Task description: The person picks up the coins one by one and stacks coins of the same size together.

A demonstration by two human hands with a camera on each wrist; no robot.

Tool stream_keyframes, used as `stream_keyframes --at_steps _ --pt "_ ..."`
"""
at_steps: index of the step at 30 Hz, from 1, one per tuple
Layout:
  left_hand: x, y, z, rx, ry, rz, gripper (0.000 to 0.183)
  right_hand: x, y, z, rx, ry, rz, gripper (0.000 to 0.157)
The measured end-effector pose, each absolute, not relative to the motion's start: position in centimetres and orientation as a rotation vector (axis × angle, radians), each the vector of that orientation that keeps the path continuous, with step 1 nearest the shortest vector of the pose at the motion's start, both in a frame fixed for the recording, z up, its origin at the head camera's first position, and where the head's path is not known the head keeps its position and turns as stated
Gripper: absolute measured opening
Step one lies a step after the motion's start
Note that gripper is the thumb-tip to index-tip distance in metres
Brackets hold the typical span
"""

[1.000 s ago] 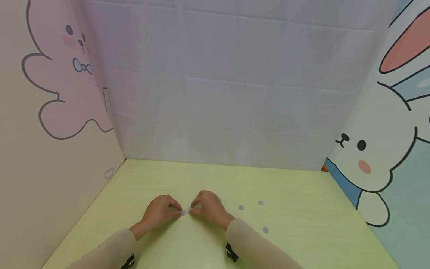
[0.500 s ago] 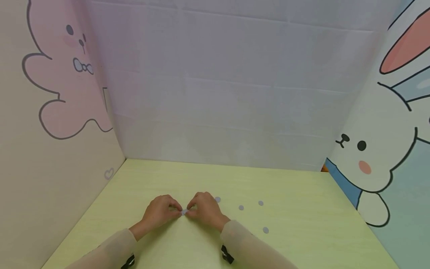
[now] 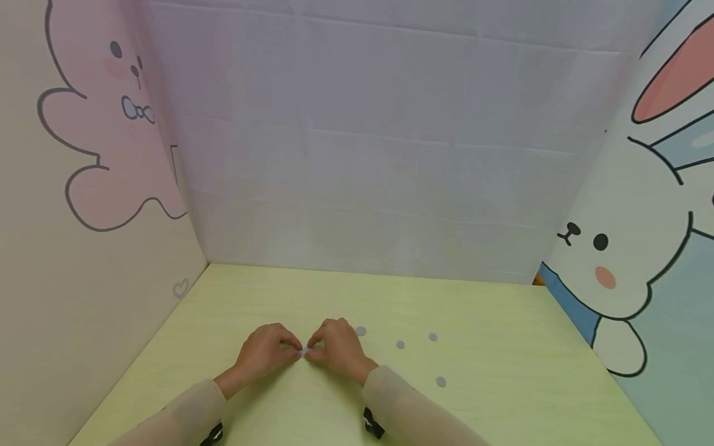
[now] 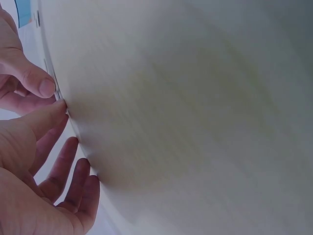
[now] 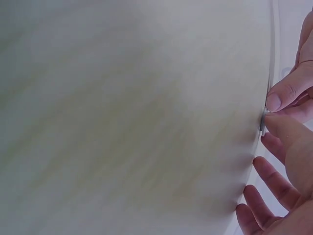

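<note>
Both hands meet at the left-centre of the pale yellow table (image 3: 334, 291). My left hand (image 3: 266, 351) holds a small flat grey coin-like disc (image 3: 304, 352) between thumb and index finger. My right hand (image 3: 338, 348) pinches a second disc against it, mostly covered by the fingertips. In the left wrist view the two thumbs almost touch, and the left hand's other fingers spread with tips on the table. From the right wrist view a thin disc edge (image 5: 263, 120) shows by the right thumb. Whether the discs overlap or only touch is too small to tell.
Several loose grey discs lie right of the right hand: one (image 3: 361, 331) close behind it, others (image 3: 400, 344) (image 3: 432, 337) further right, and one (image 3: 441, 381) nearer the front. A white cloth wall (image 3: 362, 155) stands behind, with printed cartoon panels at both sides.
My right hand has moved a little left, bringing its disc up against the one at the left fingertips. A loose disc behind the right hand has come into fuller view. The left hand stays put.
</note>
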State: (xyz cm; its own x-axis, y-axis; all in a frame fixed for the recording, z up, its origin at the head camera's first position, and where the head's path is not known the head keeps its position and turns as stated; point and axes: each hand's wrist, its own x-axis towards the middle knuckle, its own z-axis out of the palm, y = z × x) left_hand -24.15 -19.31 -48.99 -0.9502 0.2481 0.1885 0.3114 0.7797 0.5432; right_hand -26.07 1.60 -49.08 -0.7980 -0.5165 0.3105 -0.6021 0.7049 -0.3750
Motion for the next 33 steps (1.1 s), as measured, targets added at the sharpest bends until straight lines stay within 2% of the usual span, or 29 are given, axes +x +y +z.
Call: stream_keyframes --at_steps 16,33 --pt "-24.05 -19.17 -48.81 -0.44 -2.865 -0.908 0.012 -26.09 1.67 -49.3 0.872 -2.755 0.73 0.013" --pt "-23.94 -19.19 -48.86 -0.447 -2.862 -0.913 0.012 -25.52 1.52 -49.09 0.829 -2.763 0.778 0.006"
